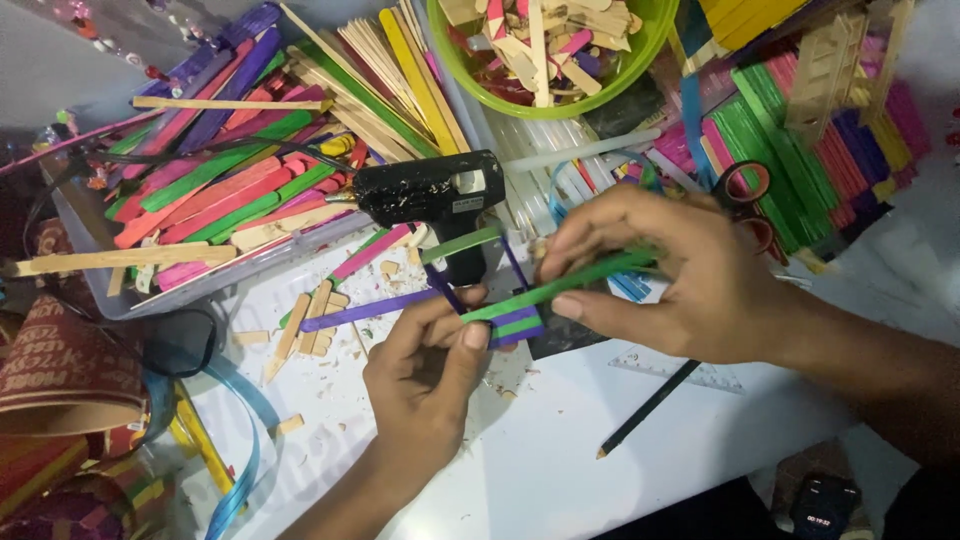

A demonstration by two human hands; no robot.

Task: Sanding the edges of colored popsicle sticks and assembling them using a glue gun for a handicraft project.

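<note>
My left hand [432,362] pinches the near end of a small frame of glued craft sticks [512,322], green and purple. My right hand [668,272] grips a green craft stick [590,276] and presses it along the top of that frame. The two hands meet over a white work surface [560,450]. A black hot glue gun [430,192] lies just behind the hands, nozzle pointing left. A purple stick [365,310] lies flat beside my left hand.
A clear tray [150,295] holds several coloured craft sticks [230,170] at left. A green bowl [590,95] of stick scraps sits behind. Stacked coloured sticks [800,150] and scissors [745,185] are at right. A pencil [650,408] and ruler [690,372] lie near my right wrist.
</note>
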